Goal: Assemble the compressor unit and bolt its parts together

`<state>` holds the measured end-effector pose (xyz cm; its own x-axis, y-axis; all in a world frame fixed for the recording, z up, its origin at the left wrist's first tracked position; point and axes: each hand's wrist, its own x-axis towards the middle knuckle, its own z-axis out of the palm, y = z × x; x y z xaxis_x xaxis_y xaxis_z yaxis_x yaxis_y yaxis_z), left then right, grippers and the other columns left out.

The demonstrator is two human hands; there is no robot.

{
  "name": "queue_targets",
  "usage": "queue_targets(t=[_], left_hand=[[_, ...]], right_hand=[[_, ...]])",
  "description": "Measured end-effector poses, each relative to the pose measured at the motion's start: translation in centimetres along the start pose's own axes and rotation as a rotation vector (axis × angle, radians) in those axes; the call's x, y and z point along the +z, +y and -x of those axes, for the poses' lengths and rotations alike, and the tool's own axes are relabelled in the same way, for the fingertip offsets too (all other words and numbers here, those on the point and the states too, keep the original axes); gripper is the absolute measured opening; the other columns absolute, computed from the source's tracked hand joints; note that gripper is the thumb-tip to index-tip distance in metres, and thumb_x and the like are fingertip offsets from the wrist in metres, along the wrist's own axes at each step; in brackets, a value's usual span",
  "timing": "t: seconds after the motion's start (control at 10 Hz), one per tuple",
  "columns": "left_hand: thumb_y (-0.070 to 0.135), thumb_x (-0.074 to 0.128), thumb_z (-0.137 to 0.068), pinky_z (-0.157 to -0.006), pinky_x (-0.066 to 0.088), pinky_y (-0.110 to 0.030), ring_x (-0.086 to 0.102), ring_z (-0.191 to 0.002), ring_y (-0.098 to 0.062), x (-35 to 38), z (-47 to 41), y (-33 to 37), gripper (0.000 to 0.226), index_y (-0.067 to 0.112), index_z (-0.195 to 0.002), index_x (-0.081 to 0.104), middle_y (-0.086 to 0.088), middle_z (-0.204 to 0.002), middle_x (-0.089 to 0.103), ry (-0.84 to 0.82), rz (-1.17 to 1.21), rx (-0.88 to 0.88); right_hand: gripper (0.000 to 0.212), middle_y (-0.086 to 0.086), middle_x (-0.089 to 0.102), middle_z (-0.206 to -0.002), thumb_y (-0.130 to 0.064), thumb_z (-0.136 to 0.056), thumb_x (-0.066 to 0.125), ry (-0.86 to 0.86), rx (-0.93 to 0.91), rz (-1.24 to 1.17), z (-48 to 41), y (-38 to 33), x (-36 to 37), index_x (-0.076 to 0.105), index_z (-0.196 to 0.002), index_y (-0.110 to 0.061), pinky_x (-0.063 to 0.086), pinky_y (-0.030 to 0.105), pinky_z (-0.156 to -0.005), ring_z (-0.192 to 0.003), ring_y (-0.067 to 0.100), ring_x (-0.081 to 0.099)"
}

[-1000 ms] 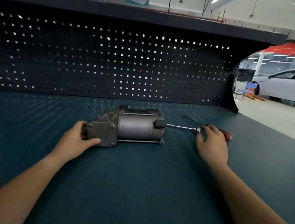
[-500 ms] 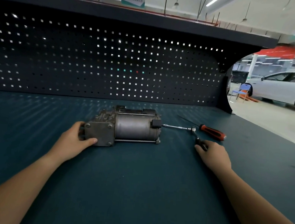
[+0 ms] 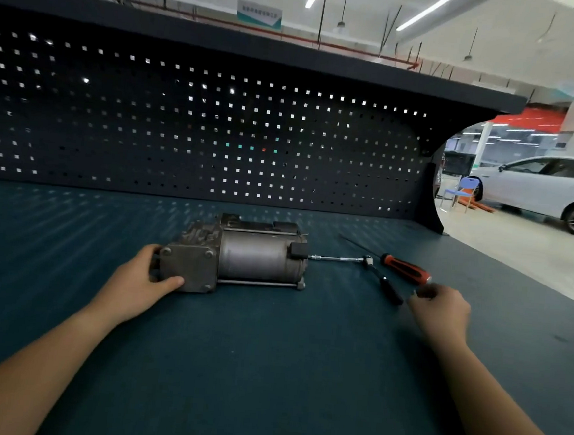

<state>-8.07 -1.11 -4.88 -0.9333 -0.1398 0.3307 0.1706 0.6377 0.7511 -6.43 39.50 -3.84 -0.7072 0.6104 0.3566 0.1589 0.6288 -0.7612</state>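
The left hand [image 3: 136, 281] grips the left end of the compressor unit [image 3: 258, 259], with the thumb laid across its bolted end plate and the fingers wrapped behind. The right hand [image 3: 441, 315] is blurred, so I cannot tell whether its curled fingers hold anything. It is well to the compressor's right, just beside the black grip of the ratchet wrench [image 3: 385, 285]. The compressor lies on its side on the teal bench mat [image 3: 266, 370]. The wrench's extension bar reaches the compressor's right end. A red-handled screwdriver [image 3: 405, 269] lies right of the compressor, just behind the wrench.
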Motion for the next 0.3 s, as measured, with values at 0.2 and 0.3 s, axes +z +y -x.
queue_targets(t=[0.2, 0.3], left_hand=[[0.02, 0.069, -0.082, -0.085, 0.04, -0.028, 0.054, -0.115, -0.025, 0.1, 0.2, 0.1, 0.061, 0.011, -0.135, 0.039, -0.009, -0.131, 0.053, -0.012, -0.033, 0.004], [0.019, 0.066, -0.084, -0.089, 0.039, -0.028, 0.05, -0.118, -0.024, -0.6, 0.4, 0.1, 0.057, 0.011, -0.135, 0.041, -0.01, -0.133, 0.051, -0.033, -0.131, 0.036]], right_hand=[[0.021, 0.014, 0.065, -0.103, -0.01, -0.086, 0.051, -0.254, -0.315, 0.344, 1.7, -1.7, 2.6, 0.068, -0.097, -0.002, 0.044, 0.03, -0.075, -0.097, 0.029, 0.058], [0.025, 0.008, 0.058, -0.116, -0.016, -0.091, 0.046, -0.206, -0.419, 0.485, 2.0, -1.9, 2.7, 0.066, -0.102, -0.005, 0.043, 0.028, -0.075, -0.108, 0.023, 0.051]])
